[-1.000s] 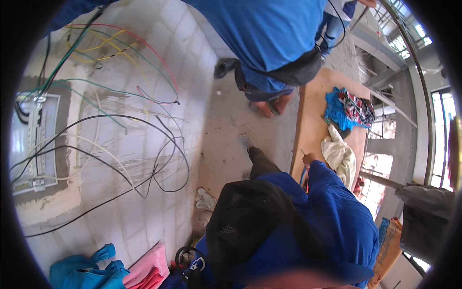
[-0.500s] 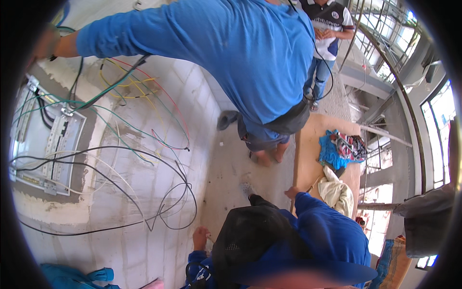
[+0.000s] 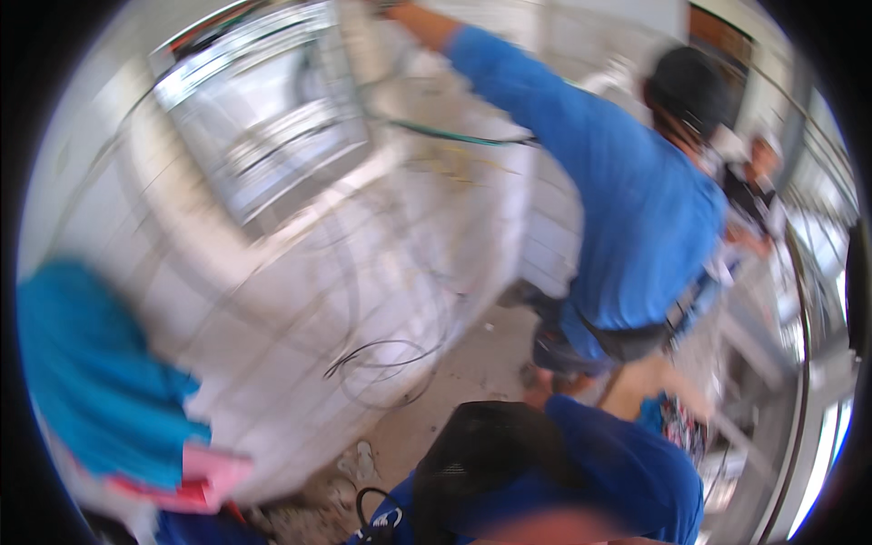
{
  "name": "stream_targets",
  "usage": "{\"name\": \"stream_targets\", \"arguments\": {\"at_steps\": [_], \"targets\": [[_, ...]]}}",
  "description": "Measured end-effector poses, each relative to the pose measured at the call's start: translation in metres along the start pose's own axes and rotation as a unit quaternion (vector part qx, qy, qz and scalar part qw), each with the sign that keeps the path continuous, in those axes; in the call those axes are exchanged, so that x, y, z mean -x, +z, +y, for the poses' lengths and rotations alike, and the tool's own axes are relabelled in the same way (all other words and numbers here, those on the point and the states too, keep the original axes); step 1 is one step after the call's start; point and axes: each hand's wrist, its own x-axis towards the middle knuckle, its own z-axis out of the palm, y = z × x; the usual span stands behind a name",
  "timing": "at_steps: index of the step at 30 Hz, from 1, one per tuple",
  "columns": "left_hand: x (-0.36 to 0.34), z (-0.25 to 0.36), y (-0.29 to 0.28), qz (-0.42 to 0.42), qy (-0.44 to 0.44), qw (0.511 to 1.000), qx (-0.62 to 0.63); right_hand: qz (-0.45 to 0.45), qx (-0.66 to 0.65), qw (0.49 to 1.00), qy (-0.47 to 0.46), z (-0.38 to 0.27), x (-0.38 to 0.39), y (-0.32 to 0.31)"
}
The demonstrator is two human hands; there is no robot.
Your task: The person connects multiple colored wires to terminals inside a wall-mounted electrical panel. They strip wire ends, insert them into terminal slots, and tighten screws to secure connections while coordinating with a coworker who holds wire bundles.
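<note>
My right arm in a blue sleeve (image 3: 595,420) reaches forward from the lower edge, and my right hand (image 3: 538,391) shows small and blurred at its end, in front of a co-worker's bare lower legs. Its fingers are too smeared to read, and I see no object in it. My left hand is out of sight. Against my front hangs a black bag (image 3: 495,454). To the far left is an electrical panel box (image 3: 263,113), set in the wall, out of my hands' reach in this view. The co-worker in a blue shirt (image 3: 636,200) stretches an arm toward the wall beside the panel.
Green wires (image 3: 445,134) and a loose black cable loop (image 3: 381,356) hang by the white block wall (image 3: 300,345). A teal garment (image 3: 100,363) and pink cloth (image 3: 213,472) are at left. Another person (image 3: 752,195) stands at the back right, near scaffolding. Clothes (image 3: 677,422) lie on a brown board.
My view has swung left and blurs; the panel and co-workers now appear farther right. My left hand has dropped out of view. More of the teal garment shows.
</note>
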Motion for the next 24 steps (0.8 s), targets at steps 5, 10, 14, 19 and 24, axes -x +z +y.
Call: {"name": "stream_targets", "arguments": {"at_steps": [5,10,14,19,24], "targets": [[0.057,-0.066,0.034,0.082,-0.099,0.986,0.108,0.153,-0.307,0.939,0.041,-0.093,0.043,-0.065],[0.091,-0.097,0.072,0.087,-0.176,0.971,0.139,0.133,-0.339,0.923,-0.128,-0.218,0.050,-0.209],[0.107,-0.101,0.093,0.099,-0.219,0.958,0.159,0.211,-0.378,0.854,-0.289,-0.313,0.040,-0.327],[0.120,-0.083,0.114,0.177,-0.240,0.929,0.220,0.135,-0.537,0.727,-0.406,-0.424,0.004,-0.381],[0.130,-0.058,0.139,0.302,-0.246,0.869,0.305,0.330,-0.241,0.747,-0.525,-0.447,-0.049,-0.374]]}}
